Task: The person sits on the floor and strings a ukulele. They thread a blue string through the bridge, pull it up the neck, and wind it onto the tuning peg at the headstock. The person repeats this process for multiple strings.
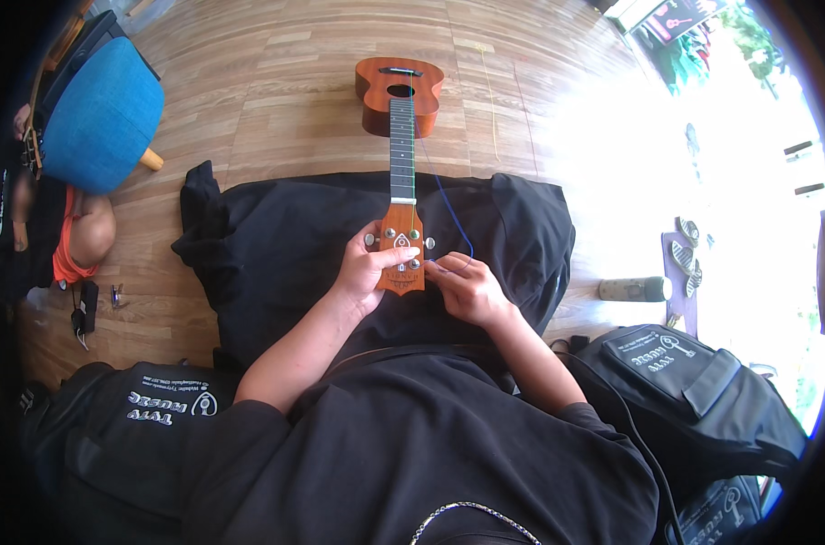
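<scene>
A brown wooden ukulele point(426, 102) lies pointing toward me, its body on the floor and its headstock point(404, 279) over my lap. My left hand point(368, 262) grips the headstock, thumb across its face. At the headstock's right edge, my right hand point(470, 289) pinches a blue string point(456, 211) near a tuning post point(414, 263). This string loops out in a slack curve and runs back toward the body. A green string point(413, 157) runs along the fretboard point(401, 157) from the bridge point(400, 71) to another post. The fingertips of my right hand are partly hidden.
Yellow point(488, 95) and red strings point(523, 109) lie on the wood floor point(303, 88). Black bags point(691, 381) flank me, with a bottle point(633, 289) and sandals point(685, 259) at right. At left, a person point(89, 228) sits beside a blue chair point(106, 116).
</scene>
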Tool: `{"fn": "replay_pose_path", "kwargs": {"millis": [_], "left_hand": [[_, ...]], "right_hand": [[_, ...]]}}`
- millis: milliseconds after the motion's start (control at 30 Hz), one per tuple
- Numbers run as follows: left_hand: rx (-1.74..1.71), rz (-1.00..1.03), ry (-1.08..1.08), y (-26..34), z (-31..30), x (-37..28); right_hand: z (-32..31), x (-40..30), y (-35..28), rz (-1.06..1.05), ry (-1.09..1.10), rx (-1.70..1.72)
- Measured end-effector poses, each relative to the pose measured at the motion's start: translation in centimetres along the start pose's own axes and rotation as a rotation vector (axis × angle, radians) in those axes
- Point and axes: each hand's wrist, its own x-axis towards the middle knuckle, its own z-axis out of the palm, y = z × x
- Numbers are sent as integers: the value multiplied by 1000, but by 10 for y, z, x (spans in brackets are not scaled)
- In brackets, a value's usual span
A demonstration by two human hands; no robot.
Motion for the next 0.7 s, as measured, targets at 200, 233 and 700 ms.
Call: {"fn": "replay_pose_path", "kwargs": {"millis": [200,233,700], "left_hand": [[91,-14,-69,-2,1,3],[87,2,-61,-1,1,1],[58,-1,-20,2,14,-2]], "right_hand": [[-9,-11,8,1059,-204,1041],[-9,-8,7,1075,-246,1098],[-3,-15,17,965,-267,1006]]}}
